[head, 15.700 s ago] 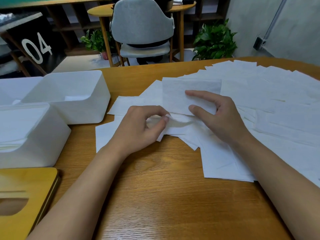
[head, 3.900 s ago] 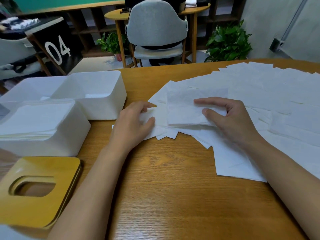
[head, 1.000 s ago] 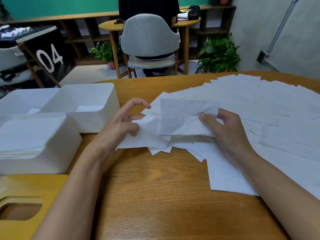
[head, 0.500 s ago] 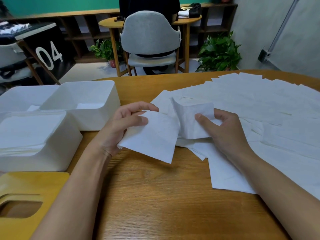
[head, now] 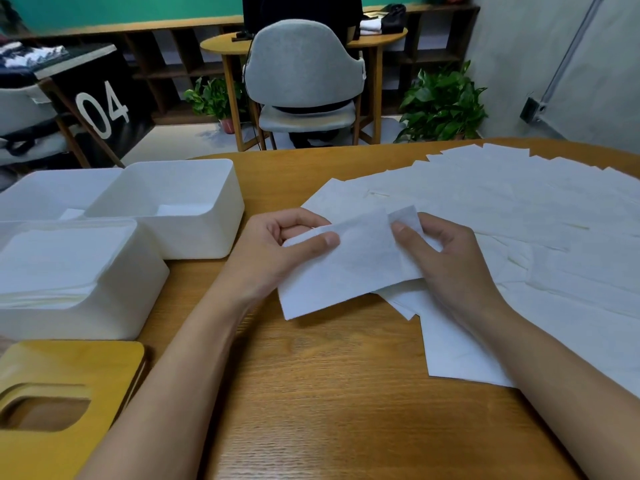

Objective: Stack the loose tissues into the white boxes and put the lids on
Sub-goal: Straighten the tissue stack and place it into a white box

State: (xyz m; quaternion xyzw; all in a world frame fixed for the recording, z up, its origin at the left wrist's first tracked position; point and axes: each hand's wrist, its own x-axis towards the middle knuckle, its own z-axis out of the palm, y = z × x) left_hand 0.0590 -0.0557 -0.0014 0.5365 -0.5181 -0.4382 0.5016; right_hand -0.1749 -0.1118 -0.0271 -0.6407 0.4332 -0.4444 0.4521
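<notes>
Left hand, right hand pinch tissue at upper corners, over table.

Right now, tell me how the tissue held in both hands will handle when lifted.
Probably floppy: the tissue curves between the left hand and right hand. Likely very light, since fingertip pinches hold it. It looks thin, so tugging may tear it.

One legible marking: white numerals "04" painted on the slanted black panel at upper left, behind the table. No other readable text.
</notes>
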